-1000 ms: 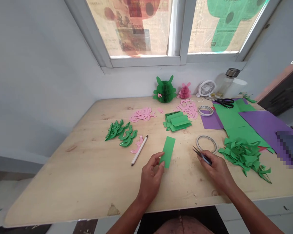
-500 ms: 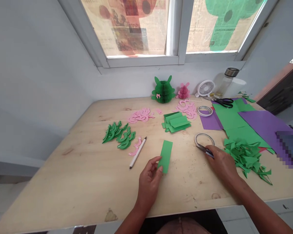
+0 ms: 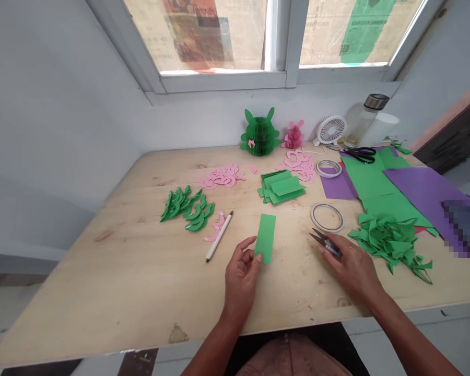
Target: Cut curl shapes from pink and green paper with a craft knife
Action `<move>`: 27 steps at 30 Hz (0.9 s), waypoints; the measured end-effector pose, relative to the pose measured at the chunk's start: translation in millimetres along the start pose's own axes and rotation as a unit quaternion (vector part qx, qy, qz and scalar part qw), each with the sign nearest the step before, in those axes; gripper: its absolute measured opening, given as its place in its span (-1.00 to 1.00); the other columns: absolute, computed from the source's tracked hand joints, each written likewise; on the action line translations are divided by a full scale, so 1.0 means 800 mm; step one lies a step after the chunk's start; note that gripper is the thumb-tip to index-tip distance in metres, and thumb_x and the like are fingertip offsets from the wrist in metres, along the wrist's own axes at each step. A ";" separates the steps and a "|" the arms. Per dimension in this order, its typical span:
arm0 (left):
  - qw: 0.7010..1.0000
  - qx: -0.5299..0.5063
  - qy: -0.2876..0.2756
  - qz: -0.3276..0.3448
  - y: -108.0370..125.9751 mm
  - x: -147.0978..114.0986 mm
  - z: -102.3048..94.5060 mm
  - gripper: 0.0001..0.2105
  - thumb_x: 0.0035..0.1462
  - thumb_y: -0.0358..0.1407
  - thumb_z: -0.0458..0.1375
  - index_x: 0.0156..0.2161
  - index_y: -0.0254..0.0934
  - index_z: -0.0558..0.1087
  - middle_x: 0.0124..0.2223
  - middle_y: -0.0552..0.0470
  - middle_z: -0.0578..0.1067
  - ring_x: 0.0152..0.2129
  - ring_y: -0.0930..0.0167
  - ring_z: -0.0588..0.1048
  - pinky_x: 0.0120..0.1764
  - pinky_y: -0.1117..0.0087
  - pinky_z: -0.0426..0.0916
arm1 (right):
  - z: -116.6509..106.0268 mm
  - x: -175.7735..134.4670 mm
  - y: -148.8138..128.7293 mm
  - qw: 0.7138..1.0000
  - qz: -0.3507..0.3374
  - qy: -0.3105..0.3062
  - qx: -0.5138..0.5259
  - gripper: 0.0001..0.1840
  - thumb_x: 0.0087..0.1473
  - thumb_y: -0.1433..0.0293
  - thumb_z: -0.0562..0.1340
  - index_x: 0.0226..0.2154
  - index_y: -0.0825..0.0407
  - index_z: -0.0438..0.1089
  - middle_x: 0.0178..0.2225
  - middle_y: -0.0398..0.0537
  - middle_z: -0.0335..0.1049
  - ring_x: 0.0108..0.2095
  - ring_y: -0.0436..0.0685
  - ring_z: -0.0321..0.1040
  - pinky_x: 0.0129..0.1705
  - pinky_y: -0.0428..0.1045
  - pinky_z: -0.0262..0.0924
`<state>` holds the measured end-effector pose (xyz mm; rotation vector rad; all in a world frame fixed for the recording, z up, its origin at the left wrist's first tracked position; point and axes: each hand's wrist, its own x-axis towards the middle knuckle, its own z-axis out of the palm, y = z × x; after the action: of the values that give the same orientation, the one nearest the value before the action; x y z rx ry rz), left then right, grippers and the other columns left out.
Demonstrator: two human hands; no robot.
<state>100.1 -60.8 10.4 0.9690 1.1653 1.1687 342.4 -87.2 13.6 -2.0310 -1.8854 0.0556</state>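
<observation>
The left hand [image 3: 241, 279] pinches the lower end of a green paper strip [image 3: 265, 235] between the thumb and the fingers, with the strip's upper end pointing away from the person, over the middle of the wooden bench [image 3: 133, 292]. The right hand [image 3: 354, 263] is closed round a pair of small scissors [image 3: 324, 241], whose blades stand slightly apart and point toward the strip without touching it. Just beyond those blades lies a roll of tape [image 3: 312, 218], and to the right of the right hand is a loose heap of green scraps [image 3: 394, 237]. Left of the strip, a white pen [image 3: 219, 237] lies aslant beside two pink curved pieces [image 3: 214, 231], with green curved cut-outs [image 3: 199, 214] further left. Beyond the strip sits a stack of folded green paper [image 3: 284, 187], with pink cut-outs behind it and to its left. Along the wall stand a green paper figure [image 3: 260, 137], a smaller pink paper figure [image 3: 293, 137], a white fan [image 3: 330, 129] and a clear bottle [image 3: 360, 125]. At the right, black-handled scissors [image 3: 359, 154] rest on green and purple sheets, near a second roll of tape [image 3: 328, 175]
</observation>
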 end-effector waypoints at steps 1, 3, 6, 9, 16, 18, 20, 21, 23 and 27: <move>1.000 -0.001 0.001 -0.001 0.000 -0.001 0.000 -0.53 0.04 -0.17 0.26 0.04 -0.30 0.35 -0.48 0.13 0.39 -0.50 0.47 0.35 -0.39 0.50 0.21 | -0.001 -0.001 0.004 1.000 0.001 0.000 -0.020 -0.61 0.20 0.16 0.09 -0.05 -0.01 0.42 -0.17 0.03 0.55 -0.27 0.23 0.48 -0.35 0.02 0.25; 1.000 -0.008 0.001 -0.005 0.000 -0.002 0.001 -0.52 0.03 -0.17 0.27 0.04 -0.31 0.35 -0.47 0.12 0.39 -0.48 0.47 0.37 -0.38 0.49 0.22 | 0.001 -0.003 0.010 0.998 -0.010 0.006 -0.060 -0.63 0.21 0.16 0.09 -0.07 -0.02 0.42 -0.21 0.03 0.54 -0.27 0.24 0.46 -0.39 0.01 0.21; 1.000 -0.017 0.001 -0.017 0.004 -0.003 0.004 -0.51 0.02 -0.14 0.27 0.04 -0.30 0.35 -0.45 0.11 0.42 -0.47 0.45 0.39 -0.37 0.48 0.23 | 0.007 0.001 0.012 0.994 -0.053 0.027 -0.093 -0.65 0.20 0.19 0.11 -0.09 0.01 0.43 -0.25 0.04 0.51 -0.29 0.24 0.43 -0.38 0.02 0.18; 1.000 -0.018 0.001 -0.020 0.008 -0.003 0.007 -0.52 -0.01 -0.13 0.28 0.01 -0.28 0.37 -0.49 0.15 0.39 -0.49 0.45 0.39 -0.36 0.48 0.24 | 0.012 0.009 0.012 0.990 -0.092 0.056 -0.092 -0.68 0.21 0.23 0.12 -0.11 0.06 0.44 -0.26 0.07 0.49 -0.26 0.24 0.40 -0.29 0.05 0.20; 0.999 -0.049 -0.007 -0.012 0.010 -0.008 0.013 -0.52 0.00 -0.18 0.29 0.02 -0.29 0.34 -0.51 0.18 0.37 -0.50 0.49 0.36 -0.33 0.50 0.24 | 0.002 0.008 0.003 0.993 -0.075 0.087 -0.001 -0.68 0.18 0.23 0.14 -0.15 0.06 0.47 -0.17 0.14 0.49 -0.16 0.32 0.35 -0.12 0.16 0.18; 0.998 -0.057 -0.015 -0.013 0.009 -0.014 0.016 -0.51 0.01 -0.19 0.28 0.04 -0.27 0.33 -0.49 0.18 0.37 -0.48 0.49 0.36 -0.32 0.50 0.25 | 0.000 0.006 -0.020 0.987 -0.036 0.067 0.143 -0.69 0.18 0.20 0.14 -0.18 0.02 0.48 -0.19 0.11 0.50 -0.13 0.28 0.37 -0.05 0.16 0.18; 0.998 -0.060 -0.024 -0.013 0.006 -0.021 0.020 -0.51 0.02 -0.18 0.28 0.05 -0.26 0.32 -0.47 0.17 0.39 -0.47 0.49 0.37 -0.31 0.50 0.25 | -0.002 0.008 -0.051 0.943 0.025 -0.023 0.330 -0.65 0.18 0.15 0.13 -0.16 0.01 0.48 -0.17 0.06 0.51 -0.19 0.20 0.41 -0.13 0.09 0.26; 0.998 -0.059 -0.028 -0.010 0.004 -0.025 0.022 -0.51 0.02 -0.18 0.28 0.05 -0.26 0.33 -0.47 0.16 0.39 -0.46 0.48 0.38 -0.31 0.50 0.26 | -0.002 0.010 -0.066 0.907 0.068 -0.055 0.412 -0.63 0.15 0.11 0.14 -0.17 0.01 0.48 -0.21 0.04 0.52 -0.23 0.18 0.42 -0.19 0.06 0.28; 0.998 -0.053 -0.035 -0.009 0.001 -0.031 0.026 -0.50 0.02 -0.17 0.29 0.06 -0.27 0.33 -0.46 0.15 0.41 -0.46 0.47 0.40 -0.30 0.48 0.27 | -0.001 0.015 -0.092 0.840 0.123 -0.110 0.517 -0.62 0.08 0.07 0.20 -0.30 0.03 0.49 -0.38 -0.03 0.50 -0.34 0.14 0.41 -0.28 0.01 0.28; 0.997 -0.059 -0.038 -0.031 0.002 -0.034 0.029 -0.50 -0.03 -0.16 0.32 0.02 -0.27 0.36 -0.47 0.14 0.42 -0.45 0.45 0.42 -0.31 0.47 0.30 | 0.002 0.021 -0.115 0.782 0.172 -0.097 0.591 -0.63 0.00 0.08 0.28 -0.55 0.04 0.39 -0.59 -0.18 0.30 -0.50 0.02 0.24 -0.43 -0.08 0.17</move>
<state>122.5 -86.7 20.1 0.8744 1.0470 1.1283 255.5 -67.3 42.9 -1.3717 -0.9790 1.2387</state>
